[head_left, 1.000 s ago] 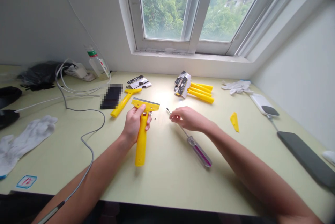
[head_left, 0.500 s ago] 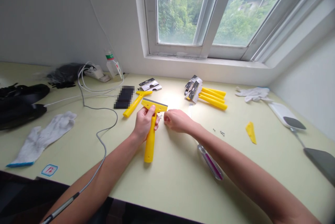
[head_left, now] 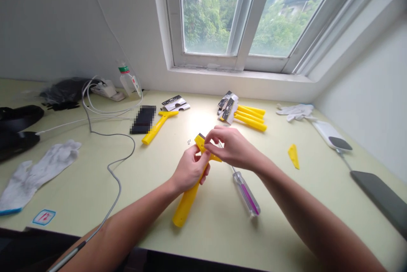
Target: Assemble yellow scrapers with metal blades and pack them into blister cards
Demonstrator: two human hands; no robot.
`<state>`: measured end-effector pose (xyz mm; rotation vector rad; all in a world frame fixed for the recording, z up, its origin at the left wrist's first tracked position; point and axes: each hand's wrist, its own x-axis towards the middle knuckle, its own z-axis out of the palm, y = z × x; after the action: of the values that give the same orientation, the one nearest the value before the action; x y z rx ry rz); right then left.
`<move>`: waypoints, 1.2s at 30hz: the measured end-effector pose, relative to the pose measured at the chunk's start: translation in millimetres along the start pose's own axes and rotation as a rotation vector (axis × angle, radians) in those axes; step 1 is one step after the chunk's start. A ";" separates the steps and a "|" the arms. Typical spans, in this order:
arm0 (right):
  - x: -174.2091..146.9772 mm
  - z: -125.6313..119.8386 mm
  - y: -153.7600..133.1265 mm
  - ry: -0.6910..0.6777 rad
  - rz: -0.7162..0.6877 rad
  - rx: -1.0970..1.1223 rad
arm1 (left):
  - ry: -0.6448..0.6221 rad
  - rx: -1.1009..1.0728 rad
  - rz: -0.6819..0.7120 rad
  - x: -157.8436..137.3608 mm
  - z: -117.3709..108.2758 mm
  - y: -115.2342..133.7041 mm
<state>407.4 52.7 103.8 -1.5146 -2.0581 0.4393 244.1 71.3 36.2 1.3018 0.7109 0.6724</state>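
My left hand [head_left: 193,168] is closed around the neck of a yellow scraper [head_left: 186,207]. The scraper leans, its handle pointing down toward me and its head up to the right, with a dark blade edge showing. At the head, the fingertips of my right hand [head_left: 229,147] are pinched together over the face near a hole. Whatever they pinch is too small or hidden to make out. Just left of the head lie tiny metal pieces [head_left: 188,141]. Below my right wrist rests a screwdriver [head_left: 246,194] with a clear and purple handle, its shaft partly covered by the hand.
Another yellow scraper [head_left: 154,130] lies beside a dark pixelated phone-like slab [head_left: 143,119]. Packaged scrapers [head_left: 249,117] sit near the window, with a yellow blade cover [head_left: 294,156] to the right. A white glove [head_left: 41,170] is at left, and a grey cable [head_left: 119,178] crosses my left forearm.
My right hand has risen from the table beside the small metal pieces to the scraper head. The scraper has turned clockwise and come nearer to me. The view has shifted slightly right.
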 end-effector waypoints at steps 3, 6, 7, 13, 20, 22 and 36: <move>2.2 8.5 -1.4 -0.010 0.008 0.005 | -0.008 0.048 -0.008 -1.5 1.1 -1.3; 3.6 11.2 3.7 0.005 0.063 0.067 | -0.017 0.079 -0.014 -2.3 0.1 -0.6; 4.1 11.2 6.4 0.006 0.098 0.116 | -0.026 0.088 -0.016 -2.7 -0.2 -0.2; 6.9 10.5 22.0 -0.227 0.278 0.557 | -0.095 0.111 -0.045 -1.4 -1.8 1.6; 6.0 14.1 28.2 -0.201 0.329 0.564 | -0.032 0.332 -0.007 -2.1 -7.7 3.0; 6.9 14.9 32.8 -0.152 0.357 0.549 | 0.074 0.526 0.139 -5.0 -11.1 0.6; 5.8 15.5 47.9 -0.103 0.350 0.744 | 0.027 1.340 0.730 -7.2 -15.1 -8.8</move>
<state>433.7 74.1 66.2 -1.3721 -1.4220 1.2728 228.1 73.6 26.3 2.8732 0.6978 0.7914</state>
